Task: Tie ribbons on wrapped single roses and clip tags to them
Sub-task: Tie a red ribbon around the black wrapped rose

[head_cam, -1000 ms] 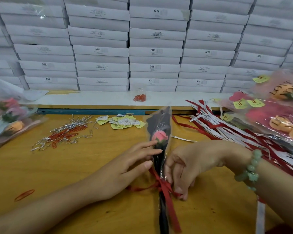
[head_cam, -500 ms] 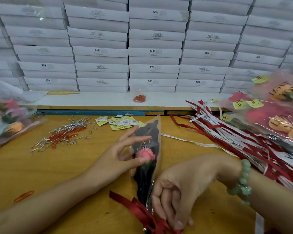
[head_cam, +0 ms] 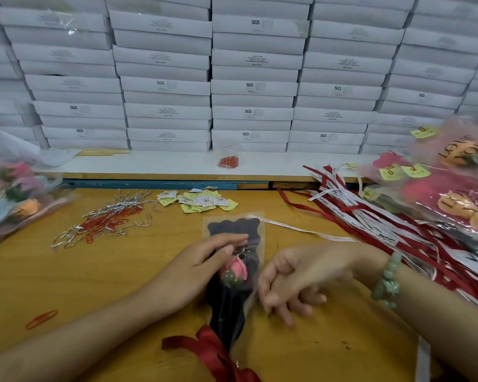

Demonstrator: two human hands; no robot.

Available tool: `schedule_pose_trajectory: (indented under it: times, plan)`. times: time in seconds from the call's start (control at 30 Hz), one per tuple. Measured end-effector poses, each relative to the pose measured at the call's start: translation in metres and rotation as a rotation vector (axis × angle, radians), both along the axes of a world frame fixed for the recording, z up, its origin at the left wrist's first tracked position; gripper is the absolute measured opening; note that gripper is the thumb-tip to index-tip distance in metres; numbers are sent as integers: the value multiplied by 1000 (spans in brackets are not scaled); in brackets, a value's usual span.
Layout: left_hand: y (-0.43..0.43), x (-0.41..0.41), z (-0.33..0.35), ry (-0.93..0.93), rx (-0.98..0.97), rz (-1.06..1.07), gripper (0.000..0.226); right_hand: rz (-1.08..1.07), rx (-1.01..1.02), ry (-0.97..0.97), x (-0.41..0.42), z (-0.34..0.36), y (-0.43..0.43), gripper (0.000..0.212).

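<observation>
A wrapped rose [head_cam: 236, 268], pink in black paper and a clear sleeve, lies on the wooden table [head_cam: 94, 271] with its stem toward me. A dark red ribbon [head_cam: 213, 351] is knotted around the stem. My left hand [head_cam: 204, 260] holds the sleeve's upper left part, thumb and fingers on the wrap beside the flower. My right hand [head_cam: 295, 279] rests on the table just right of the sleeve, fingers loosely curled and holding nothing, its fingertips at the sleeve's edge. Yellow tags [head_cam: 204, 201] lie in a heap beyond the rose.
Silver and red paper clips [head_cam: 108, 219] are scattered at the back left. Red and white ribbons [head_cam: 370, 216] fan out at the right beside wrapped roses [head_cam: 453, 194] carrying tags. More roses [head_cam: 11, 194] lie at the far left. Stacked white boxes [head_cam: 254, 86] wall the back.
My right hand let go of the stem at the ribbon knot and drew up beside the sleeve. The rose swung from tilted to nearly straight, still held by my left hand.
</observation>
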State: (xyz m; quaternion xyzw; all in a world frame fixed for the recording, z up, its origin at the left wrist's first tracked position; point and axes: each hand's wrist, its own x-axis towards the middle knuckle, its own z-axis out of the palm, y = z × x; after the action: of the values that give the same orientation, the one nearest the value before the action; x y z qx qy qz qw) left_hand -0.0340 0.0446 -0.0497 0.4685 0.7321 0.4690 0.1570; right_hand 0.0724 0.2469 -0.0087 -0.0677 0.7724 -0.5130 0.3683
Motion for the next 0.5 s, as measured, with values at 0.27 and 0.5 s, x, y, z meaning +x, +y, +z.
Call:
schedule_pose_trajectory:
  times: [0.27, 0.5]
  plan:
    - [-2, -8, 0, 72, -8, 81, 34, -596, 45, 192, -13, -4, 7, 22]
    - [-3, -14, 1, 290, -215, 42, 46, -877, 160, 306, -35, -8, 2, 25]
